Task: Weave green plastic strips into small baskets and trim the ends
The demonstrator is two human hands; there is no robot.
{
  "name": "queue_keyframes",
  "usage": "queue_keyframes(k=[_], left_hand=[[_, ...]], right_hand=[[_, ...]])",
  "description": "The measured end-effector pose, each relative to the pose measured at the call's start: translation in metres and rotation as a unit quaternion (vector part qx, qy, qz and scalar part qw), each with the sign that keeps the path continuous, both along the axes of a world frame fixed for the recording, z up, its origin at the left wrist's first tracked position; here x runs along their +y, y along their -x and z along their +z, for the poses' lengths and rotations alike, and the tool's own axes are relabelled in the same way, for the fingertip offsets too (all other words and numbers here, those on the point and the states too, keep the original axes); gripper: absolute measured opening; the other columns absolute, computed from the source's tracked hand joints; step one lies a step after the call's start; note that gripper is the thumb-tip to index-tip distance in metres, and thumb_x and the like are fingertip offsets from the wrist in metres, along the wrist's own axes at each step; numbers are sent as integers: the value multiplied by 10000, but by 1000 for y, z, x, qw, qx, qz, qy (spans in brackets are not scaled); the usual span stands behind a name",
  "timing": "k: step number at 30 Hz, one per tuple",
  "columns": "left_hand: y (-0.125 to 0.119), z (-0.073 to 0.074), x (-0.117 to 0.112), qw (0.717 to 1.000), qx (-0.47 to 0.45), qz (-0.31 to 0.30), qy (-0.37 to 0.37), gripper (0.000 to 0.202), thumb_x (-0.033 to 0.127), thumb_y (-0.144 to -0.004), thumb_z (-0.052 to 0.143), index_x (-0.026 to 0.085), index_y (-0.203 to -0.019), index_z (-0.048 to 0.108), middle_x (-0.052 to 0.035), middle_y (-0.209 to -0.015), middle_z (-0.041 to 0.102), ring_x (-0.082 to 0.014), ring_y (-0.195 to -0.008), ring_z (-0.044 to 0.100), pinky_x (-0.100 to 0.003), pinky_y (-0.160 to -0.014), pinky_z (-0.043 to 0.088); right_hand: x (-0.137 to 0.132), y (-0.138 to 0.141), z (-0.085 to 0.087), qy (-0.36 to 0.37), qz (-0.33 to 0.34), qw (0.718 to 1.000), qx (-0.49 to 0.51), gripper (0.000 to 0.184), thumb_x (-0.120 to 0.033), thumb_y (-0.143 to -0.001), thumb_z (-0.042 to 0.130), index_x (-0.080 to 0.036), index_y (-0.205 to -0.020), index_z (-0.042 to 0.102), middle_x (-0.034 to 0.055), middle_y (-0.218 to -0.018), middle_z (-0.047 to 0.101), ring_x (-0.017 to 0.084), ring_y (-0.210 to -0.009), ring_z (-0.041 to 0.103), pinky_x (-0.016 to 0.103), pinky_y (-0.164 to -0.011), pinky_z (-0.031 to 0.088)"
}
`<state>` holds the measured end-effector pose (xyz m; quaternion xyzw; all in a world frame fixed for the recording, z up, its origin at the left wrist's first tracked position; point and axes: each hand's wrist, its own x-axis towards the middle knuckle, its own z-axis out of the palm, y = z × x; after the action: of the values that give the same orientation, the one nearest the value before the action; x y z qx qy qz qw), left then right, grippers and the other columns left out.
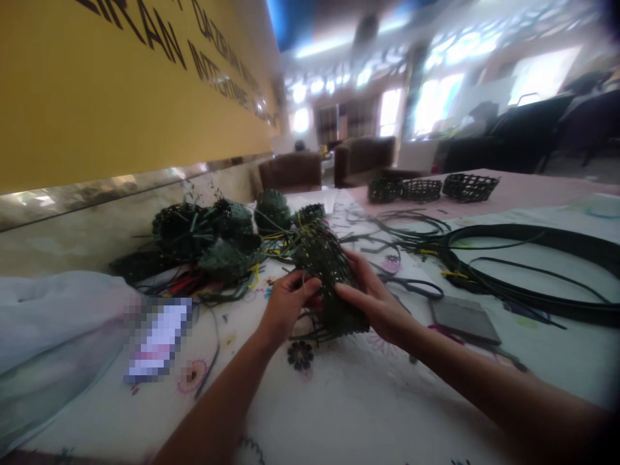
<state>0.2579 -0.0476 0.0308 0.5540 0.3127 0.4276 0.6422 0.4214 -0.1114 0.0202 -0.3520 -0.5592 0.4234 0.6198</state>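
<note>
A dark green woven basket (329,278) is held up tilted over the table, between my two hands. My right hand (372,297) wraps its right side, thumb across the near face and fingers behind. At the basket's left edge, my left hand (293,297) is closed in a pinch, with a thin strip end by its fingertips; blur hides exactly how it is gripped. Loose strips stick out beneath the basket. Just right of my right hand lies a pair of scissors with dark handles (416,286), partly hidden.
Several woven baskets (184,229) are heaped at the left, with more (469,187) at the back right. A large coil of dark strips (533,232) lies right, near a grey flat block (465,321). White cloth (53,349) and a pixelated item (159,339) lie left.
</note>
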Motion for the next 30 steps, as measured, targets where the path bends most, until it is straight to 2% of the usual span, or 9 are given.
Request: queue_keyframes(k=[6,9,13,16,20,25,30], left_hand=[[15,4,10,992,10,-116,-45,516,456,-592,876,132,-959,715,-51,-853,699,-148,-709,652,-264,-659,563],[21,4,15,987,9,-148,-58,495,436,-607,876,145,-969,704,-55,-911,704,-173,-774,680,-291,-721,580],[21,3,16,994,-6,-108,-29,468,440,-565,899,135,-821,652,-27,-778,692,-169,-669,703,-298,-656,603],[17,2,13,997,-6,-72,-14,493,465,-544,902,136,-758,604,6,-678,653,-160,-591,696,-281,-588,604],[12,2,9,999,-6,-50,-5,517,498,-549,889,137,-699,550,27,-679,608,-139,-563,682,-248,-552,595],[8,4,6,999,-8,-38,-6,494,468,-559,888,135,-666,539,37,-701,561,-79,-582,612,-221,-573,591],[6,7,3,1000,3,-21,-11,472,444,-553,886,138,-654,541,39,-687,544,-80,-610,577,-228,-582,583]], right_hand=[[0,-3,-2,0,12,1000,-1,643,-369,-856,691,-356,-1422,386,48,-1469,459,257,-1255,515,430,-1040,462],[1,-4,-1,3,16,1000,1,648,-381,-854,690,-362,-1422,381,53,-1469,458,262,-1229,537,438,-1025,475],[2,-6,-2,15,16,1000,5,642,-389,-861,678,-367,-1423,369,59,-1442,481,255,-1158,579,443,-983,505],[2,-8,-2,14,10,1000,4,622,-376,-862,681,-369,-1409,386,49,-1411,508,247,-1184,563,426,-994,497],[1,-8,-1,17,21,1000,1,596,-389,-859,684,-365,-1384,403,41,-1396,524,252,-1202,557,422,-984,505],[0,-8,-1,14,25,1000,12,583,-367,-861,693,-365,-1374,418,34,-1403,524,265,-1292,496,420,-1044,460],[0,-5,-1,9,7,1000,3,584,-389,-866,676,-343,-1379,398,41,-1423,504,270,-1328,454,436,-1075,426]])
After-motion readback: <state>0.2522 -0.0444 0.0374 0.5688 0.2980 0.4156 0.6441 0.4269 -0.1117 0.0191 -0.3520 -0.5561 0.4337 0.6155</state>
